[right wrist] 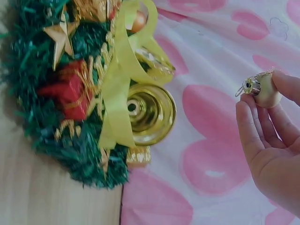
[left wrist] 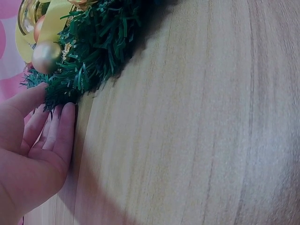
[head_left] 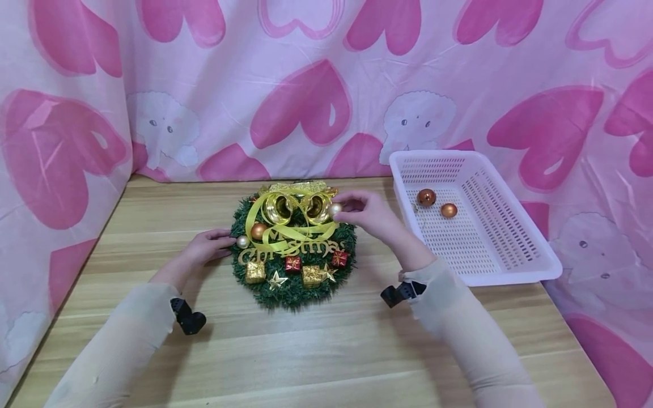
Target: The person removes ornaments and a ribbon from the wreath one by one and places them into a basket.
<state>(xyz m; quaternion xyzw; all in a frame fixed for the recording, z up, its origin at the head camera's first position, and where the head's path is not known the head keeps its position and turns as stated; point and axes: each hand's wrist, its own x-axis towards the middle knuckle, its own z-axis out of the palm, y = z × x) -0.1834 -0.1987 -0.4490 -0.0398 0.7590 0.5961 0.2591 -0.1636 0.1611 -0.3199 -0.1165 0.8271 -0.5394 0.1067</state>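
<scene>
A green Christmas wreath with gold bells, yellow ribbon, small gift boxes and stars lies on the wooden table. My left hand rests flat beside its left edge, straight fingers touching the green needles, next to a pale gold ball. My right hand hovers at the wreath's upper right and pinches a small pale gold bauble between thumb and fingertips. In the right wrist view the bauble is held clear of the wreath and its gold bell.
A white perforated plastic basket stands at the right of the table, holding two copper-coloured baubles. Pink heart-print cloth hangs behind and along both sides. Bare table lies in front of the wreath.
</scene>
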